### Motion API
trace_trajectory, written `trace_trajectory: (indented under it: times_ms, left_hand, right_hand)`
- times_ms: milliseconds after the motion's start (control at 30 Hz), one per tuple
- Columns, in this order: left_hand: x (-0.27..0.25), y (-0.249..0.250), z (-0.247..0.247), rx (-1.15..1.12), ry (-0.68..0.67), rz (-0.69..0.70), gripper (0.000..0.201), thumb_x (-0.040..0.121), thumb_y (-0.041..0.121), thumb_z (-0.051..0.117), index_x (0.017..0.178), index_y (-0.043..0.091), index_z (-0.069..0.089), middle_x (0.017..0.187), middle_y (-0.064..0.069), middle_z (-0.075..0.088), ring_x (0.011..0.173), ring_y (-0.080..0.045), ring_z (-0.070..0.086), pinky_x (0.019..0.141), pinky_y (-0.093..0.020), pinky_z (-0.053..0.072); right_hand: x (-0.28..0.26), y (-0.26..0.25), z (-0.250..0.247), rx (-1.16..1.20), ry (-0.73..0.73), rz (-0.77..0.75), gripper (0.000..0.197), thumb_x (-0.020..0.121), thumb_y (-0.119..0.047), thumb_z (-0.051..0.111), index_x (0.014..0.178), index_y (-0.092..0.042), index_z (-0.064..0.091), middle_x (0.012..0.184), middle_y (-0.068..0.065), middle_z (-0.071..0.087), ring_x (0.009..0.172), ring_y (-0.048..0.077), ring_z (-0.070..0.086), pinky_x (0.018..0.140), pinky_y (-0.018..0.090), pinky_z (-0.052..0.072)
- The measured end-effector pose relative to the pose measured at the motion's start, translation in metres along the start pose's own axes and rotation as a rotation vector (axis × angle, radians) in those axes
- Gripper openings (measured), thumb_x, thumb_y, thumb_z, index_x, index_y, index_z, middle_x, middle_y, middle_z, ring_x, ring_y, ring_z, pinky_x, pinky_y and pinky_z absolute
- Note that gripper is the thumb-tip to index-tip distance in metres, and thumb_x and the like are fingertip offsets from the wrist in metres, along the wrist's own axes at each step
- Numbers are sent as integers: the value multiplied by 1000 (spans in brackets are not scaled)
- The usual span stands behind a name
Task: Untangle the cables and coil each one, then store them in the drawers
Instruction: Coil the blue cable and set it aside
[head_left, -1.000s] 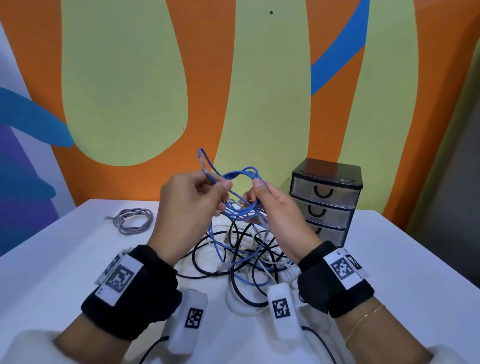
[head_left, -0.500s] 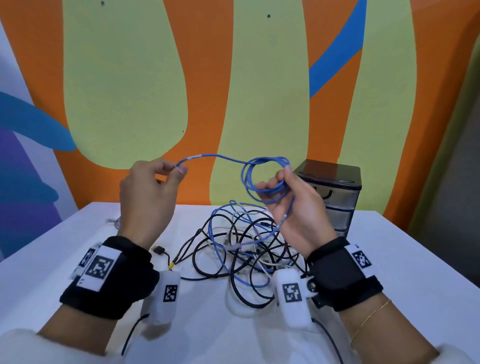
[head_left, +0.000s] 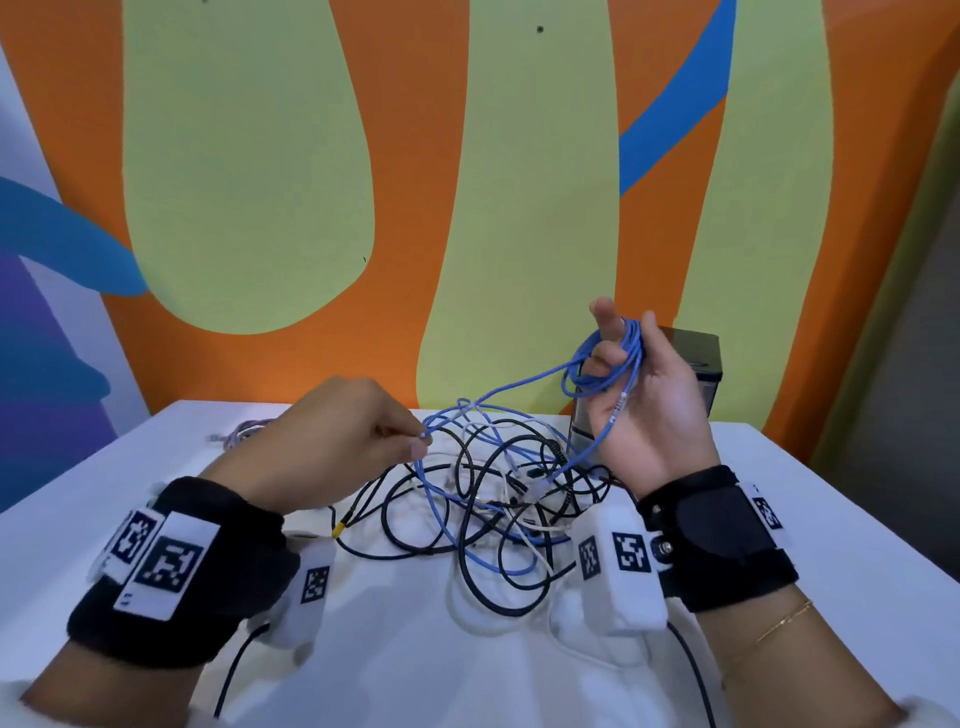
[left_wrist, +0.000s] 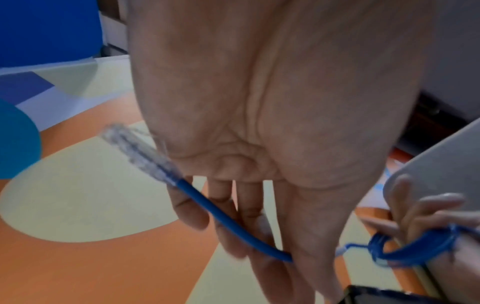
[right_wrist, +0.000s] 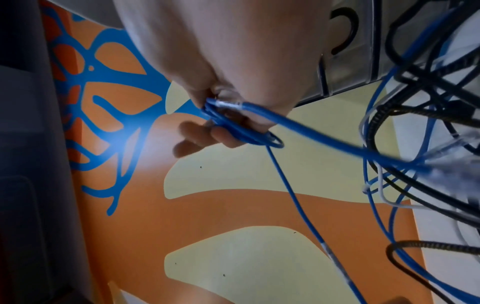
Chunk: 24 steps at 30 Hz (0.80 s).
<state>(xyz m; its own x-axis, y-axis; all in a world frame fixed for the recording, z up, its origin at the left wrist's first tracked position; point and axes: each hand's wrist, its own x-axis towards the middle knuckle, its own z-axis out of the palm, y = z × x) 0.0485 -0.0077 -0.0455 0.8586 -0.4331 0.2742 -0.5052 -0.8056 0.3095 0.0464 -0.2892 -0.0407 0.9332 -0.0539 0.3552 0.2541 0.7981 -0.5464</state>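
A blue network cable (head_left: 524, 382) runs between my two hands above the table. My right hand (head_left: 618, 340) is raised in front of the drawer unit (head_left: 698, 364), and several loops of the blue cable's coil (head_left: 610, 371) hang round its fingers. The right wrist view shows the same coil (right_wrist: 235, 127) gripped between thumb and fingers. My left hand (head_left: 415, 441) is lower, over the tangle (head_left: 493, 509) of black, white and blue cables, and pinches the blue cable. A clear plug (left_wrist: 137, 151) sticks out behind that hand's fingers (left_wrist: 192, 214).
A coiled grey cable (head_left: 244, 430) lies at the back left of the white table (head_left: 810, 530), partly behind my left hand. The drawer unit stands at the back right against the painted wall. Its drawers (right_wrist: 363, 49) look closed.
My left hand has come down and to the right, onto the blue cable just above the tangle. My right hand has risen a little with more loops round its fingers.
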Motion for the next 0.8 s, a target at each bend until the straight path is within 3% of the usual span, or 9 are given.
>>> trace_trajectory:
  times_ms: [33,133,267,367,433,500,600,700,800]
  left_hand:
    - [-3,6,-4,-45,0,26,10,102,38,69,98,38,78,73,14,69,64,-6,54,61,-19,39]
    - [-14,26,-13,-409,-92,100,38,101,24,74,133,44,70,82,6,79,69,-10,68,67,-23,48]
    - [-26,51,-22,-820,-234,248,9,95,13,76,103,15,80,91,-15,80,73,-23,73,76,-28,55]
    - [-26,58,-17,-984,-347,334,22,102,8,59,110,-2,77,102,-25,79,85,-31,77,81,-24,55]
    - [-25,60,-12,-1097,-399,379,34,99,4,46,116,-10,71,108,-30,77,89,-37,77,86,-31,54]
    - [-23,62,-8,-1147,-321,405,31,98,-1,49,118,-6,72,110,-27,78,91,-33,77,92,-36,53]
    - [-19,66,-5,-1132,-30,333,18,96,13,70,109,2,76,93,-16,79,75,-20,73,82,-28,56]
    - [-12,62,-7,-1119,262,141,18,94,25,69,94,11,79,75,0,64,67,-13,50,70,-26,42]
    - [-6,61,-2,-980,342,-7,19,104,29,63,90,21,72,82,14,65,79,-7,54,86,-38,43]
  right_hand:
    - [1,1,0,-31,17,-26,43,113,-35,38,138,-2,51,112,0,76,61,4,55,60,16,49]
    - [1,4,0,-198,68,-104,52,113,-32,40,145,7,48,126,9,75,69,4,63,61,15,50]
    - [-4,17,7,-411,95,-148,36,112,-26,45,131,4,54,123,12,76,98,15,76,73,20,54]
    - [-7,37,16,-613,75,-198,27,110,-21,52,128,-3,61,125,10,75,107,20,76,83,22,57]
    - [-11,49,18,-689,37,-186,22,106,-13,60,126,-4,66,131,9,71,112,21,74,95,29,59]
    - [-15,57,19,-735,-73,-90,22,105,-10,60,124,0,65,119,7,74,105,25,73,92,39,60]
    - [-22,66,22,-842,-170,-39,35,103,-28,50,114,6,53,76,11,66,71,28,57,59,40,55]
    - [-24,66,19,-1235,-205,-143,27,108,-41,44,110,-17,57,69,-8,57,65,15,56,66,43,50]
    - [-29,59,24,-1530,-251,-234,31,113,-42,36,90,-22,45,65,-9,47,63,19,46,68,48,45]
